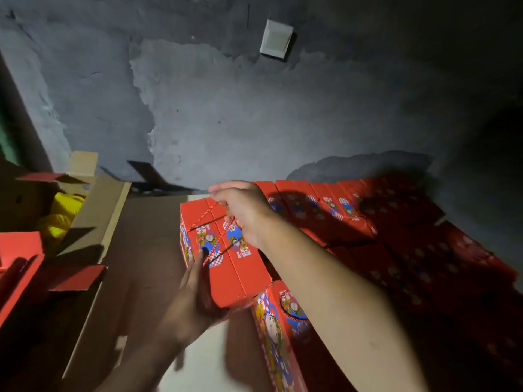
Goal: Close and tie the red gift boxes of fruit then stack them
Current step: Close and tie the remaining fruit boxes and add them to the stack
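Right now the stacking step looks to be in hand: a closed red gift box (226, 250) hangs in the air, its red-and-white cord (219, 239) already threaded across the top. The right hand (243, 210) curls its fingers round the cord and lifts by it; the left hand (195, 295) lies flat and straight-fingered against the box's near left side, steadying it. Just right of the carried box stands the pile of finished red boxes (353, 213), packed edge to edge up to the grey wall (254, 123), with one more box (280, 329) below at the pile's near left corner. Next, I judge, the box must be set down square beside or atop that pile. Room is tight rightward; leftward, a bare cardboard sheet (147, 222) gives space before the open carton (99, 216) holding yellow-netted fruit (63, 210).
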### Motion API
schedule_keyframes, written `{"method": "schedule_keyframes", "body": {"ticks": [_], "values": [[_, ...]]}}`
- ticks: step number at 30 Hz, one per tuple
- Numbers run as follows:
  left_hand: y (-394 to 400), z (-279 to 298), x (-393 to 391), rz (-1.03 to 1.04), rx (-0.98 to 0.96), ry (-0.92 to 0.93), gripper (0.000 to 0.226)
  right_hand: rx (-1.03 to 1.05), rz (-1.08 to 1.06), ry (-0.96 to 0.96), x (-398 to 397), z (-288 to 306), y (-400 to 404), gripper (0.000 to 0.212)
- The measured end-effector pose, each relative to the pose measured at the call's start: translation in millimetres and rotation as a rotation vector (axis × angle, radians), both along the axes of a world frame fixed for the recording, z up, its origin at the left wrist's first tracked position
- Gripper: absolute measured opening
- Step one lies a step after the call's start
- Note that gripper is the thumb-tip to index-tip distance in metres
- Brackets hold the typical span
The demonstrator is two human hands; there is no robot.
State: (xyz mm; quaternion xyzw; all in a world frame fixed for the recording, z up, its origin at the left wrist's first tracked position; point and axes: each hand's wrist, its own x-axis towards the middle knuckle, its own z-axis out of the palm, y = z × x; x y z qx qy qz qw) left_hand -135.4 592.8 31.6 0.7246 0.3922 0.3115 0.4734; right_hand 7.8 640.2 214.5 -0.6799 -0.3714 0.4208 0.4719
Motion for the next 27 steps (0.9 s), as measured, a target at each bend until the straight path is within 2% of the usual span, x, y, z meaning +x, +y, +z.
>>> {"method": "schedule_keyframes", "body": {"ticks": [6,11,20,25,27], "values": [[48.9,-19.3,18.5,-0.041,0.003,-0.036,0.132,-0.004,0.011,-0.046,16.5,-19.9,49.0,0.027],[74.3,-35.8,25.4,-0.024,-0.015,0.052,0.133,-0.030,0.048,-0.069,33.0,-40.4,69.6,0.028],[75.3,-31.4,33.2,-0.022,0.065,0.108,0.118,-0.068,0.071,-0.160,38.2,-48.4,89.7,0.026],[63.0,-14.4,25.0,-0.009,0.035,0.208,0.104,-0.173,0.110,-0.331,27.6,-49.0,79.4,0.027],[53.9,-5.7,14.4,-0.014,0.064,0.256,0.094,-0.205,0.105,-0.423,20.5,-51.1,69.0,0.035]]}}
